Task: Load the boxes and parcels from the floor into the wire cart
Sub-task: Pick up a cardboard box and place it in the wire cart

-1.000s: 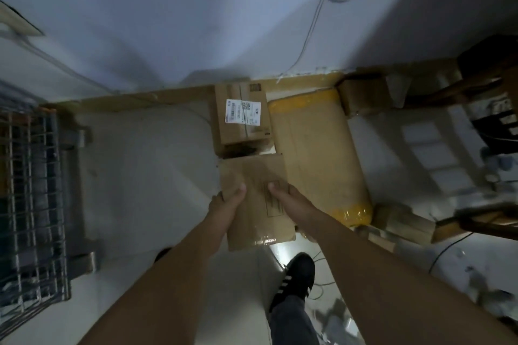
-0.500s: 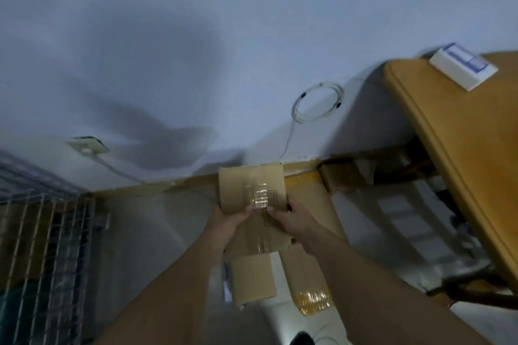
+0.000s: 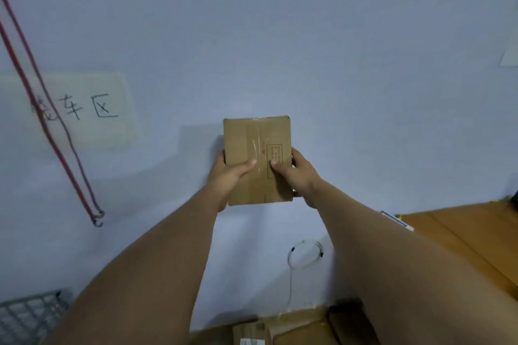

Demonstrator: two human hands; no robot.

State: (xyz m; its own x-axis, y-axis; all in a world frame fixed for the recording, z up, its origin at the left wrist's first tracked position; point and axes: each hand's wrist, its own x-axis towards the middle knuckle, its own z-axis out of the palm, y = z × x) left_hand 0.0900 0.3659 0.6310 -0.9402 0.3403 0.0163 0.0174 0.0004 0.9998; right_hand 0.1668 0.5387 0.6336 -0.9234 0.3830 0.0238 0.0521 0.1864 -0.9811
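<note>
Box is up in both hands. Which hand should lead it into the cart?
Left, probably. The wire cart shows at the lower left, on the side of the left hand. Both hands grip the box, thumbs on its face, so the right hand would have to cross the body.

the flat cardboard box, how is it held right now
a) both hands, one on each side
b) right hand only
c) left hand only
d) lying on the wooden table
a: the left hand and the right hand each grip one side of the flat cardboard box, with both thumbs pressed on its front face.
</note>
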